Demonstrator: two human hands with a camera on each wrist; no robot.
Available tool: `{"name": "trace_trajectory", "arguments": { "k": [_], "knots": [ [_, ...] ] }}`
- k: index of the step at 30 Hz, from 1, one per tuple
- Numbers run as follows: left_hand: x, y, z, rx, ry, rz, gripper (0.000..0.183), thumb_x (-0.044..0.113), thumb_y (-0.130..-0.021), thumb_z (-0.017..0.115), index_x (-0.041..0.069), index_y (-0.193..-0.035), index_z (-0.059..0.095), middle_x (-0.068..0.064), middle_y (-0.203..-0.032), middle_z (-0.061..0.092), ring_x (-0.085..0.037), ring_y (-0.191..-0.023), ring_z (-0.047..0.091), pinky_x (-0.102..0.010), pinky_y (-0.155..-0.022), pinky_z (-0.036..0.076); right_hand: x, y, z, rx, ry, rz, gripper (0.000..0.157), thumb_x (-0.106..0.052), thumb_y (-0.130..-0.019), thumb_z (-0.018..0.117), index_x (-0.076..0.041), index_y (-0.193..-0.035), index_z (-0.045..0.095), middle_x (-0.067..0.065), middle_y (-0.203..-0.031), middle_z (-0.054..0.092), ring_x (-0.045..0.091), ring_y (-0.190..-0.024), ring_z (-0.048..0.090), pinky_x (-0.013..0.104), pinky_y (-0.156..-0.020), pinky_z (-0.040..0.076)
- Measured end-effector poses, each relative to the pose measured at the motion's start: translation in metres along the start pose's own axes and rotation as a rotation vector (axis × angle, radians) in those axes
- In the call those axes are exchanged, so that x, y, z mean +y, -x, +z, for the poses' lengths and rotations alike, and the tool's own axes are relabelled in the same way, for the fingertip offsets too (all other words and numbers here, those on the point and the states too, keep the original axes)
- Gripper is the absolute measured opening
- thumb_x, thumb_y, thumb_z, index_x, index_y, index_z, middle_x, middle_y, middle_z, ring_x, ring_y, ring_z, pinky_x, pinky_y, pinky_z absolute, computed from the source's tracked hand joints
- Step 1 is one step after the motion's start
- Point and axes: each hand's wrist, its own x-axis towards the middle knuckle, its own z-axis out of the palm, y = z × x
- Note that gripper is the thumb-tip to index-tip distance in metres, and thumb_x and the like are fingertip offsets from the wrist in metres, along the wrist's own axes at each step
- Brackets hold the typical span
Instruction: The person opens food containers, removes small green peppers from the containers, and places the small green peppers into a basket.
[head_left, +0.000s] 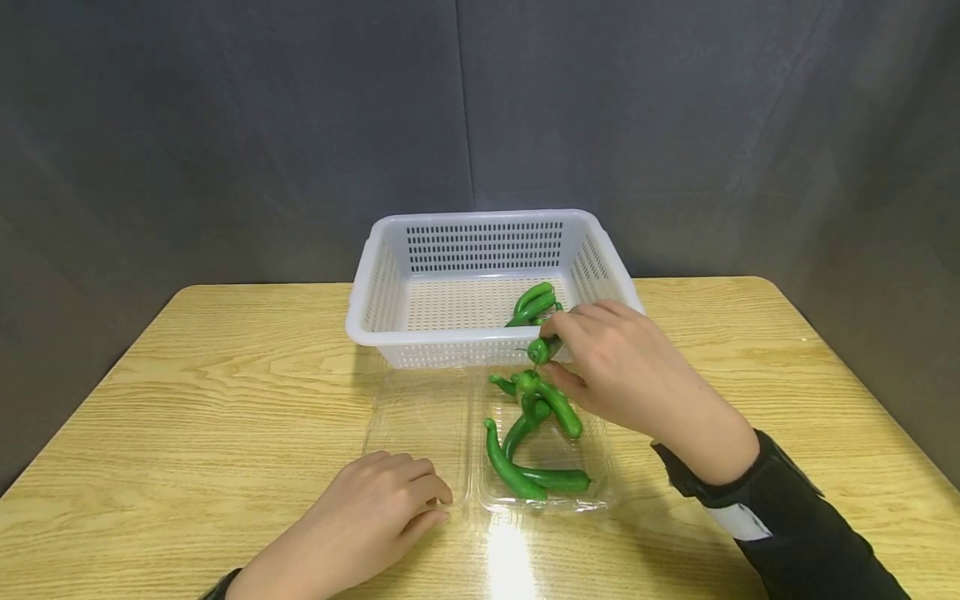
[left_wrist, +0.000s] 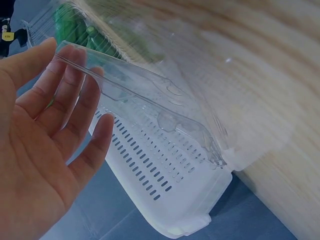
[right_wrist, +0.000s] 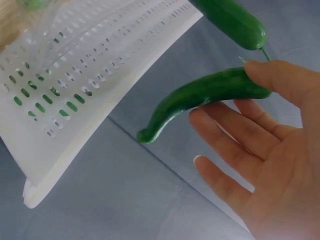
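Note:
My right hand [head_left: 615, 362] is raised at the near rim of a white perforated basket [head_left: 367, 292]. Its thumb and fingers pinch a curved green chili pepper [right_wrist: 200, 95]. Another pepper [right_wrist: 232, 25] appears just above, its thin stem reaching the thumb tip. Below that hand, several green peppers [head_left: 506, 467] lie in one half of a clear plastic clamshell box [head_left: 600, 467]. My left hand [head_left: 375, 508] rests at the near edge of the box's unfolded lid [head_left: 420, 417]. Its relaxed fingertips touch the lid's thin edge in the left wrist view.
Inside the basket, a few green peppers [head_left: 534, 302] lie toward the right. The basket stands behind the clamshell on a wooden table [head_left: 187, 400]. A dark grey curtain [head_left: 300, 142] hangs behind the table.

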Motion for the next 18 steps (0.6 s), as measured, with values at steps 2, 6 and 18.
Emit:
{"name": "trace_trajectory", "arguments": {
  "k": [2,6,18],
  "knots": [
    [0.000,0.000,0.000,-0.001,0.000,-0.001,0.008,0.026,-0.088,0.075,0.018,-0.091,0.073,0.011,-0.088,0.067,-0.005,-0.079,0.062,-0.032,-0.073,0.053,0.002,0.000,0.001,0.009,0.008,-0.005,0.039,-0.019,-0.075,0.086,-0.002,-0.096,0.058,0.005,-0.080,0.064,0.023,-0.073,0.062,0.040,-0.082,0.051],
    [0.000,0.000,0.000,-0.004,-0.002,-0.003,0.008,0.026,-0.088,0.075,0.018,-0.091,0.073,0.011,-0.088,0.067,-0.006,-0.079,0.062,-0.032,-0.073,0.053,0.006,0.000,0.003,0.041,0.005,-0.018,0.036,-0.017,-0.077,0.084,-0.001,-0.097,0.060,0.006,-0.082,0.065,0.024,-0.073,0.062,0.041,-0.082,0.051],
    [0.001,-0.001,-0.002,-0.023,0.003,-0.017,0.008,0.026,-0.089,0.074,0.019,-0.092,0.073,0.011,-0.088,0.066,-0.005,-0.079,0.061,-0.031,-0.074,0.052,0.019,-0.001,0.007,0.096,-0.026,-0.035,0.025,-0.009,-0.081,0.079,-0.001,-0.099,0.065,0.008,-0.090,0.067,0.029,-0.085,0.064,0.044,-0.088,0.052]
  ]
}}
